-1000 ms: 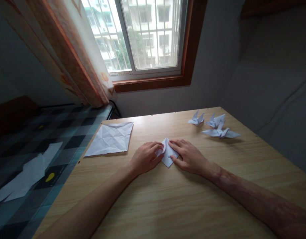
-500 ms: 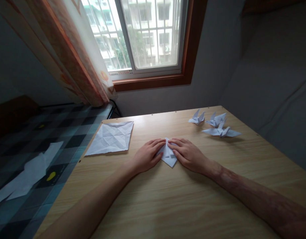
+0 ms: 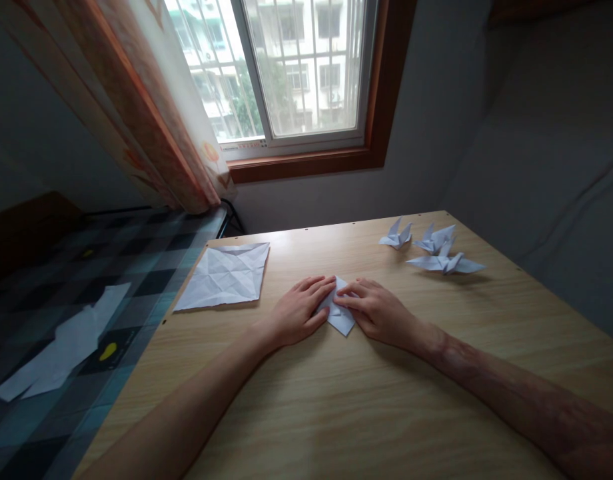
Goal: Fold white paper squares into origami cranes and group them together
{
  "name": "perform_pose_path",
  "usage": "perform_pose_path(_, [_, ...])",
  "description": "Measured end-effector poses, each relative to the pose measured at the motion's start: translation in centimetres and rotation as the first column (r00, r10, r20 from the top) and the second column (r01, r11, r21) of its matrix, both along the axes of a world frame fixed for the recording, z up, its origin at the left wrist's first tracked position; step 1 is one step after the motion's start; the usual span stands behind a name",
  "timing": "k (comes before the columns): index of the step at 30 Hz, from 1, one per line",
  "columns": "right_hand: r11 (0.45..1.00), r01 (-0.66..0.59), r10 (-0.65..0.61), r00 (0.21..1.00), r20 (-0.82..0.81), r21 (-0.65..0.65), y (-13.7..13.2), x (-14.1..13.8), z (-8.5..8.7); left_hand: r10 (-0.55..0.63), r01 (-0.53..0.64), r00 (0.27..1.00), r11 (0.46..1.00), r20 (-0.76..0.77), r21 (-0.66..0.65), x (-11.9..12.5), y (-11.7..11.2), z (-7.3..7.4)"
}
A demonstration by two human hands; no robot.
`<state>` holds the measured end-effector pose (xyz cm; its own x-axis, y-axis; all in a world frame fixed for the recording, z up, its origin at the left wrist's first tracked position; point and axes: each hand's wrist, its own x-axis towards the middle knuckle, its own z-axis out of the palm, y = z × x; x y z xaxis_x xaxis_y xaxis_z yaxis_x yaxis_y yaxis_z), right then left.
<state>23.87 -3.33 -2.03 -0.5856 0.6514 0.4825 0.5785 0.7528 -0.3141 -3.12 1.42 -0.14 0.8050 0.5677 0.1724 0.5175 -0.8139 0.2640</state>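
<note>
- Folded white paper piece (image 3: pixel 342 321), small, flat and pointed at its near tip, lies mid-worktop on the pale wood-grain worktop (image 3: pixel 306 413), between both hands and partly covered by them.
- Left hand (image 3: pixel 300 310) at the piece's 9 o'clock: grip wide, thumb apart from the fingers, resting on the paper's edge.
- Right hand (image 3: pixel 382 308) at 3 o'clock: grip narrow, fingers bunched over the piece's middle. Cannot tell whether a flap is pinched there.
- Done, by the look of it: three pieces. Small white paper bird with raised points (image 3: pixel 396 241) at 1 o'clock; white paper bird with a broad wing (image 3: pixel 440 238) at 2; white paper bird with outspread wings (image 3: pixel 449 265) just nearer, also toward 2. All stand clear of the hands.
- In hand: judged part-way. Several layers folded down, a flap showing, no raised points visible. Count of folds left: cannot tell.
- Square white paper sheet with a grid of creases (image 3: pixel 224 276), between 9 and 10 o'clock: creased but lying opened out, untouched.
- Ragged white paper offcut (image 3: pixel 61 347), toward 9 o'clock, on the dark checked bed (image 3: pixel 21 320), off the worktop.
</note>
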Motion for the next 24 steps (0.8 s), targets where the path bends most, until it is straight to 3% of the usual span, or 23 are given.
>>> perform_pose_path(16, [0.971, -0.192, 0.17, 0.973, -0.153, -0.141, -0.2, 1.0, 0.4, -0.016, 0.014, 0.997, 1.0, -0.071, -0.022, -0.4, 0.2, 0.3])
perform_pose_path(21, [0.956, -0.217, 0.16, 0.95, -0.268, -0.199, 0.0, 1.1, 0.3, -0.053, 0.053, 0.998, 0.999, -0.014, -0.007, -0.4, 0.0, 0.6])
perform_pose_path(24, [0.966, -0.147, 0.061, 0.93, -0.362, -0.214, 0.5, 1.1, 0.1, -0.097, 0.096, 0.994, 0.995, 0.052, 0.034, -0.4, -0.1, 0.7])
